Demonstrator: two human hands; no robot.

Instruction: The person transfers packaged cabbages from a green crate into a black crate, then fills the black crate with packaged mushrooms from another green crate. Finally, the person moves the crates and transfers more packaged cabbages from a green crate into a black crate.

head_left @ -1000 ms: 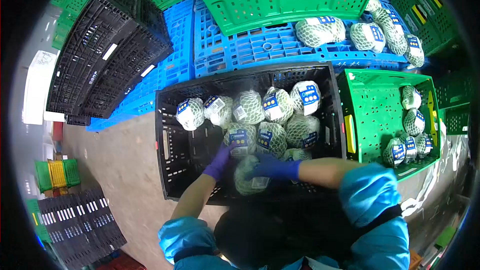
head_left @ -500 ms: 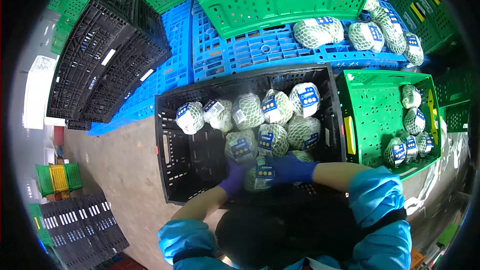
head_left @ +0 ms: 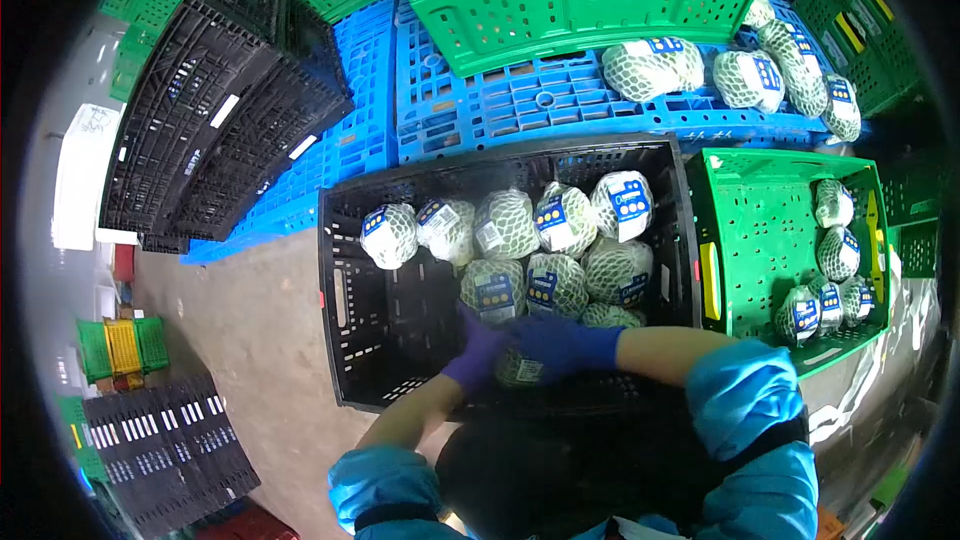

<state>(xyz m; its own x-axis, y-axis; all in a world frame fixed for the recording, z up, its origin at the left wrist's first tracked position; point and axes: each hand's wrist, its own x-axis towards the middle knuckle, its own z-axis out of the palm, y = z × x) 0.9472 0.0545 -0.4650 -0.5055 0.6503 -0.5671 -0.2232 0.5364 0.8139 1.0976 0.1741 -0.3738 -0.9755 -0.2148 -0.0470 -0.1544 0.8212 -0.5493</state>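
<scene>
My left hand [head_left: 482,348], in a purple glove, is at the left side of a net-wrapped, pale green round vegetable [head_left: 520,370] near the front wall of the black crate [head_left: 385,360]. From the right, my right hand [head_left: 560,342], in a blue glove, curls over the top of the same vegetable and hides its label. Both hands' fingers are partly hidden, but they close around it together. Behind them, similar netted vegetables [head_left: 506,224] with blue and white labels sit in rows. One more [head_left: 612,316] lies just beyond my right hand.
A green crate [head_left: 750,210] holding several netted vegetables stands to the right. More netted vegetables [head_left: 652,68] rest on the blue pallet [head_left: 480,115], beside a stacked green crate [head_left: 600,15]. Folded black crates [head_left: 215,110] lean at the left.
The view has shifted slightly, so the crates appear a little further right. My right hand has moved over the front vegetable, covering the label that showed before.
</scene>
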